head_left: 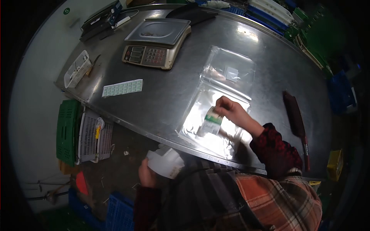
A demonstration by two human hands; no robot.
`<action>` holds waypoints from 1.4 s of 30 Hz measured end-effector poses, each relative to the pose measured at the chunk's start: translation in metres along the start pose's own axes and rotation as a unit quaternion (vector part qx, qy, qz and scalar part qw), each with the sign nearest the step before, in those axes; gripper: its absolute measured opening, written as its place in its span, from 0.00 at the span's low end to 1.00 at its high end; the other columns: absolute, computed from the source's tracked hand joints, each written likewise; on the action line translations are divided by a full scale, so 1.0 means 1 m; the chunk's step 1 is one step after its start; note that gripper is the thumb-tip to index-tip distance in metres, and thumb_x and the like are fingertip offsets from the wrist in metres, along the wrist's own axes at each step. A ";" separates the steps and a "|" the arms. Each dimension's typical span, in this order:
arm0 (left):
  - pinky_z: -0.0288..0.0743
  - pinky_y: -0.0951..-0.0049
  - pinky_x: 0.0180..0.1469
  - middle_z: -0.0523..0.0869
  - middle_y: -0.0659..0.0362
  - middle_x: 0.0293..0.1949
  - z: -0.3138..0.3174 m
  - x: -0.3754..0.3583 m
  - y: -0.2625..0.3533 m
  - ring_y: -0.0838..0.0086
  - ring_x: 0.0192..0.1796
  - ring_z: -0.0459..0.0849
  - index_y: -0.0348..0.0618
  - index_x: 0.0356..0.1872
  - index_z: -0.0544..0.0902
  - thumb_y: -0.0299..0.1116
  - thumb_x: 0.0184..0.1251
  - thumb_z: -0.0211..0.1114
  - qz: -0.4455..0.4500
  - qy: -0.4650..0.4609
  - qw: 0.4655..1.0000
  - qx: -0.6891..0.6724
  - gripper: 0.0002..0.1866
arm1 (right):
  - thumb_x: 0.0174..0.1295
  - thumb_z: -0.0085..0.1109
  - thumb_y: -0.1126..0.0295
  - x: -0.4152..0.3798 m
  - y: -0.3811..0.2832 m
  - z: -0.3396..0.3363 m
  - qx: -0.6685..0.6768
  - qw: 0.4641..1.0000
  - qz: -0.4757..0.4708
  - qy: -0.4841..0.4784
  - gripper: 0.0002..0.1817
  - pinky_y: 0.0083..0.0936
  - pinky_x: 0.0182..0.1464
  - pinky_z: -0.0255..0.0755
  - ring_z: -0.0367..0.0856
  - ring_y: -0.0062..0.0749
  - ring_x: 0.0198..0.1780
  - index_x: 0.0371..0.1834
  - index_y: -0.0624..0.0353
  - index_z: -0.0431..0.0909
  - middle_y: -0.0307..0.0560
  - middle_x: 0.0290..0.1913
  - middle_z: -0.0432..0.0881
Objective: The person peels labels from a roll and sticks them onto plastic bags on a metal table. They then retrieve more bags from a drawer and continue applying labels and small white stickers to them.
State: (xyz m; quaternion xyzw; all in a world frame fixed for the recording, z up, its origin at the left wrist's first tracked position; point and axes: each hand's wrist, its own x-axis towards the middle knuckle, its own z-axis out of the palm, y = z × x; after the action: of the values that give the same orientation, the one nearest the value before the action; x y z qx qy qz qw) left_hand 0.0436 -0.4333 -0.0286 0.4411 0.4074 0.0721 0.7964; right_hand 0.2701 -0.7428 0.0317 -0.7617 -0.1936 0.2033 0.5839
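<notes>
My right hand (pixel 228 109) pinches the top edge of a green-and-white label (pixel 211 121), tilted over a clear plastic bag (pixel 192 117) on the metal table. Behind that bag lies another clear bag (pixel 217 61) with a small white square (pixel 231 74) on it. My left hand (pixel 147 174), below the table's front edge, has its fingers closed on a white paper sheet (pixel 166 163) that curls and bears faint print. The sheet hides part of the fingers.
A scale (pixel 156 43) stands on the metal table (pixel 154 111), near a sheet of green labels (pixel 122 88) and a white basket (pixel 77 69). A dark brush (pixel 294 113) lies at right. Crates (pixel 68 133) stand below left.
</notes>
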 end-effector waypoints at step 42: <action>0.68 0.73 0.26 0.82 0.59 0.27 0.052 -0.033 0.009 0.81 0.28 0.77 0.30 0.27 0.77 0.34 0.64 0.51 0.202 -0.161 0.854 0.452 0.15 | 0.50 0.52 0.71 -0.029 -0.046 0.128 -0.304 0.794 -0.449 -0.273 0.10 0.31 0.48 0.68 0.73 0.40 0.45 0.36 0.61 0.74 0.48 0.41 0.73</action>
State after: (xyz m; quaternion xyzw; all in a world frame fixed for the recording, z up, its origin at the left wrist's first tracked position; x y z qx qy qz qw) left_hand 0.0614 -0.4768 0.0122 0.8304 0.1633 -0.0328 0.5317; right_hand 0.1746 -0.6437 0.0485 -0.6401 -0.7174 0.0488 0.2708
